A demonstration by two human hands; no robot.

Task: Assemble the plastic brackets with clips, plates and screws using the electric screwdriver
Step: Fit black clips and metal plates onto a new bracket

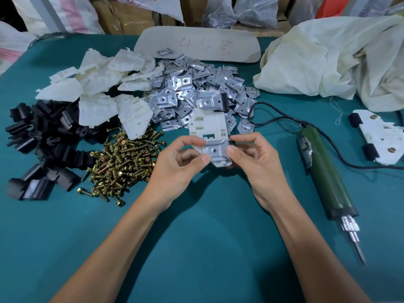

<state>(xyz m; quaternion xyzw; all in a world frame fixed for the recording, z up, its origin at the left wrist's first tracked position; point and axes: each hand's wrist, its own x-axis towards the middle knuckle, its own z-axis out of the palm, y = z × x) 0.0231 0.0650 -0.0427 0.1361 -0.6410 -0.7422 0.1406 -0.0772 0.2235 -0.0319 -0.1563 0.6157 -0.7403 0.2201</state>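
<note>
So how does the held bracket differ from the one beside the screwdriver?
The held bracket has unscrewed plates; the lying bracket shows two brass screws. The held bracket is pinched between left hand and right hand; the lying bracket rests on the table. Both are white with black clips.

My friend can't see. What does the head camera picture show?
Left hand and right hand pinch a metal plate onto a white plastic bracket over a teal table. Clips, plates and screws lie piled nearby; the electric screwdriver lies at right.
</note>
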